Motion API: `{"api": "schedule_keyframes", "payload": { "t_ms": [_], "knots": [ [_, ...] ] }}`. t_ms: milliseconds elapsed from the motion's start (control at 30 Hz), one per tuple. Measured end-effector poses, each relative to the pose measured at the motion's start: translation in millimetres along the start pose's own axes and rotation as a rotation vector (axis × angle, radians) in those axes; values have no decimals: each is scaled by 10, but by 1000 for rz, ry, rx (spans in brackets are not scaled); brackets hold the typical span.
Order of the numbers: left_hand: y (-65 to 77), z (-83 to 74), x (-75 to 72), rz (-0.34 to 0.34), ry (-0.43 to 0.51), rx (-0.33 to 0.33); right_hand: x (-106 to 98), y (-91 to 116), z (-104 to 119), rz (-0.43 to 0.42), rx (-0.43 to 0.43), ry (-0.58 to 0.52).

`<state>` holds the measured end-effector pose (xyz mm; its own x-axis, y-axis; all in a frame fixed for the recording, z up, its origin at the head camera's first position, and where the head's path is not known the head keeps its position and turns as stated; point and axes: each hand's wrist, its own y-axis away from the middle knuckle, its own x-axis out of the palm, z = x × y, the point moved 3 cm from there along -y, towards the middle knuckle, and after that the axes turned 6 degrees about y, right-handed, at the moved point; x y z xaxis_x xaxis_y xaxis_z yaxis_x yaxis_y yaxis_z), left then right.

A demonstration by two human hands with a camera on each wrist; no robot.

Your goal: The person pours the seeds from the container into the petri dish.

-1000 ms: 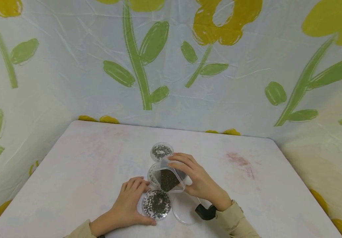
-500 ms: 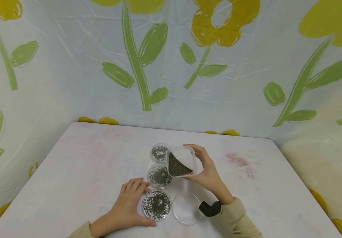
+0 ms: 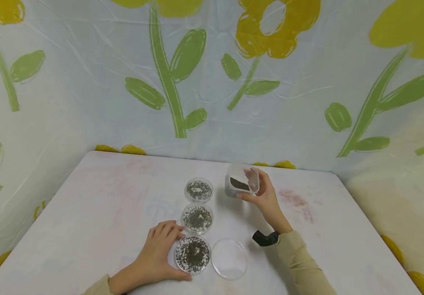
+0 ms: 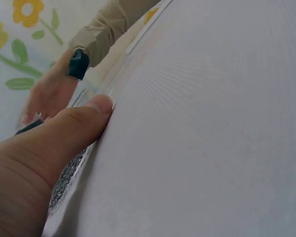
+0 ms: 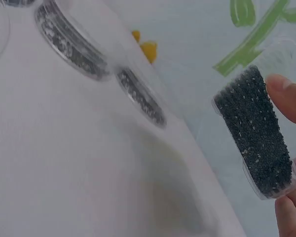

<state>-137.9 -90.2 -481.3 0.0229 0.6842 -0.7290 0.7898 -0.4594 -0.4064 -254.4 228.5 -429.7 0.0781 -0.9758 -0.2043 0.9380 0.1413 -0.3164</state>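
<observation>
My left hand (image 3: pixel 156 254) rests on the table around the nearest petri dish (image 3: pixel 210 255), thumb at its near edge and fingers at its far left. In the left wrist view the thumb (image 4: pixel 81 126) presses at the dish's rim. Dark granules (image 3: pixel 192 255) lie scattered over the dish's floor. My right hand (image 3: pixel 269 203) grips a clear plastic tub (image 3: pixel 230 191) above the table at the back, tilted, its mouth toward me. Dark granules (image 5: pixel 256 133) fill the tub's lower part.
Two more petri dishes with dark granules, a middle one (image 3: pixel 212 219) and a far one (image 3: pixel 211 189), line up beyond the nearest. A clear round lid (image 3: pixel 229 259) lies right of the nearest dish. A flowered cloth (image 3: pixel 212 135) hangs behind the table (image 3: pixel 105 196).
My right hand has moved the tub from over the middle dish to the right and back, tipping it more upright. Both farther dishes now show fully. The left hand has stayed put.
</observation>
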Motion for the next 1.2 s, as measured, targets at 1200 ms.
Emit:
{"api": "schedule_keyframes", "payload": {
  "t_ms": [1200],
  "knots": [
    [24,29,18,25,3,-39,-115,511,381,30,-356,332]
  ]
}}
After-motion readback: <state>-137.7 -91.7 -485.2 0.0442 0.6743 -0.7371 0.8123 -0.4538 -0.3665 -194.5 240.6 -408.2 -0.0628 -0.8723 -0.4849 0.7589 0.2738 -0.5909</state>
